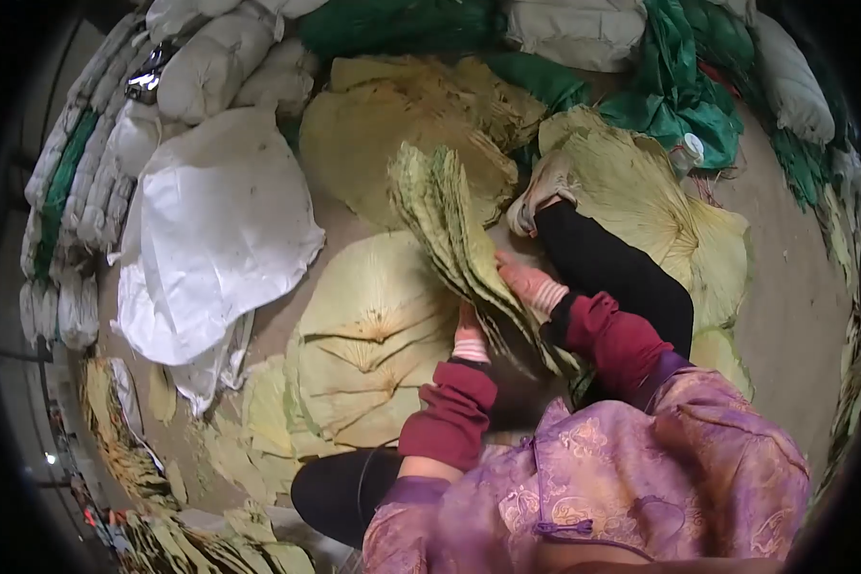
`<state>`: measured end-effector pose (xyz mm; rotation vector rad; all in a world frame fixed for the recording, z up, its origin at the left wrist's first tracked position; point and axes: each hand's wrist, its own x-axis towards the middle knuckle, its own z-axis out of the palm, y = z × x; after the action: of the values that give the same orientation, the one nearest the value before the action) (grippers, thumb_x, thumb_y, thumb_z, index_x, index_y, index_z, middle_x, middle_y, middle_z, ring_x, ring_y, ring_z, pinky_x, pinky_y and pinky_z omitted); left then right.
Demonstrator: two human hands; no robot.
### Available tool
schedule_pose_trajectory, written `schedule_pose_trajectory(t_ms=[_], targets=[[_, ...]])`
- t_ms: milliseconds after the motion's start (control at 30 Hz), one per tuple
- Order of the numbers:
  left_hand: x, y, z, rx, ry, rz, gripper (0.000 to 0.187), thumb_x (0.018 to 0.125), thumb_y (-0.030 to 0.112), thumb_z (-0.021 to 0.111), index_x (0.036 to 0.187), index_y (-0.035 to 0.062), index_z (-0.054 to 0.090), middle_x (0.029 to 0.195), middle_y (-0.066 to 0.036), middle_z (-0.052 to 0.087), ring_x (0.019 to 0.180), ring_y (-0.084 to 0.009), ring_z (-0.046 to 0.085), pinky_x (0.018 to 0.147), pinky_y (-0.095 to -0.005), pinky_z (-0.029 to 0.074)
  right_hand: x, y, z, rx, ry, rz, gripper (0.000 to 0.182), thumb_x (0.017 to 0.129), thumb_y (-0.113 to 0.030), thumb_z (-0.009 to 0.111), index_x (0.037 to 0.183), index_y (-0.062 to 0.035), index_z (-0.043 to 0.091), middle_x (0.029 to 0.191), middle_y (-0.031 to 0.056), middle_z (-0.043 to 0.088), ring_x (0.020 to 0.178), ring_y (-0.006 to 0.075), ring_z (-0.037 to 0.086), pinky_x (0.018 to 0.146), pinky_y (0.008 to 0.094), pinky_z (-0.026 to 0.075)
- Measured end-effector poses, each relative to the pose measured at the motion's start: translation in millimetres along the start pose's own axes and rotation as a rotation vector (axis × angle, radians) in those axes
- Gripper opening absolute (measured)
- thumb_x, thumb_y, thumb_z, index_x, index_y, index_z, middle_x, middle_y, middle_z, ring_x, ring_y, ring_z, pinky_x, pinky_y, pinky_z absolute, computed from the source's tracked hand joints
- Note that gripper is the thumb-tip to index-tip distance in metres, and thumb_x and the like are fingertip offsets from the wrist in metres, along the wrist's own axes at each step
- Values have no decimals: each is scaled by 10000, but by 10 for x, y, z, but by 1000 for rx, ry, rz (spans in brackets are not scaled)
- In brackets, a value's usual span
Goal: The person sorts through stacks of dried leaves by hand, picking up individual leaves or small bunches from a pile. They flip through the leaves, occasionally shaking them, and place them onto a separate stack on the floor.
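In the head view, the right hand (524, 278) grips the side of a thick, upright sheaf of dried lotus leaves (437, 206); the left hand (468, 323) is at its lower left edge, its fingers partly hidden, so their grip cannot be told; the sheaf stands between the legs, beside a flat leaf stack (364, 287); beyond lie another leaf pile (392, 134) and a white woven sack (215, 206).

Head-worn view, facing forward, angled down; near the hands (523, 278)
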<state>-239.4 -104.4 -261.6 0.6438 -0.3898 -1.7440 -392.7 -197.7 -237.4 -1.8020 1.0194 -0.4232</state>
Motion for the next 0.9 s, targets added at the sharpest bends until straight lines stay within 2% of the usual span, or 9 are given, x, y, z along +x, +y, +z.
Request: schedule_pose_trajectory(t_ms=[33, 133, 200, 233, 367, 533, 667, 800, 900], targets=[[-69, -30, 53, -354, 14, -49, 589, 964, 463, 270, 1416, 85, 243, 1426, -33, 335, 1318, -226, 269, 1105, -332, 194, -58, -131, -133, 223, -47, -43, 700, 934, -515, 333, 1390, 7, 234, 1350, 226, 390, 1190, 316, 443, 999, 332, 333], [-228, 57, 436, 699, 250, 235, 538, 973, 414, 323, 1399, 88, 280, 1385, -90, 379, 1269, -221, 345, 1060, -301, 255, -376, -1126, -568, 535, -66, 53, 679, 912, -489, 420, 1399, -46, 251, 1278, 258, 452, 1089, 328, 532, 892, 341, 434], [-251, 85, 556, 667, 347, 248, 541, 971, 408, 342, 1397, 80, 284, 1362, -104, 398, 1238, -222, 378, 1033, -298, 288, -589, -1551, -666, -9, -7, -70, 717, 884, -439, 521, 1403, -31, 242, 1287, 160, 474, 1070, 223, 530, 890, 316, 424], [-264, 65, 574, 609, 383, 239, 556, 966, 415, 354, 1399, 75, 281, 1347, -108, 410, 1217, -223, 399, 1013, -300, 310, -684, -1826, -639, -374, 97, -86, 672, 882, -395, 534, 1384, -31, 274, 1196, 205, 541, 1007, 311, 583, 835, 355, 457], [-295, 47, 683, 424, 479, 222, 602, 950, 436, 390, 1405, 60, 271, 1303, -119, 447, 1154, -228, 461, 955, -304, 378, -632, -1791, -551, -452, 209, -86, 434, 896, -313, 511, 1248, -65, 457, 929, 215, 627, 891, 397, 588, 754, 419, 473], [-372, 91, 751, 912, 578, 509, 465, 986, 314, 360, 1371, 55, 332, 1257, -145, 492, 1154, -174, 469, 961, -239, 350, -497, -1761, -482, -359, 325, -163, 333, 900, -237, 501, 1192, -78, 513, 929, 222, 612, 873, 389, 583, 724, 394, 477], [-308, 7, 636, 604, 387, 476, 482, 987, 312, 353, 1383, 42, 300, 1311, -133, 441, 1192, -190, 433, 978, -259, 336, -331, -1682, -487, -499, 230, -81, 315, 898, -208, 494, 1189, -93, 532, 939, 196, 620, 876, 371, 595, 732, 376, 477], [-171, -183, 458, 110, 221, 460, 501, 989, 311, 347, 1396, 28, 269, 1365, -122, 391, 1230, -206, 396, 994, -278, 322, -303, -1833, -453, -469, 233, -131, 529, 862, -480, 502, 1172, -51, 514, 889, 202, 629, 894, 376, 592, 742, 397, 473], [-247, -132, 715, 458, 302, 540, 491, 981, 296, 365, 1385, 28, 285, 1343, -133, 407, 1212, -217, 414, 985, -284, 333, -367, -2206, -480, -626, 140, -24, 712, 788, -616, 517, 1147, -1, 513, 888, 214, 631, 885, 380, 601, 749, 401, 477]])
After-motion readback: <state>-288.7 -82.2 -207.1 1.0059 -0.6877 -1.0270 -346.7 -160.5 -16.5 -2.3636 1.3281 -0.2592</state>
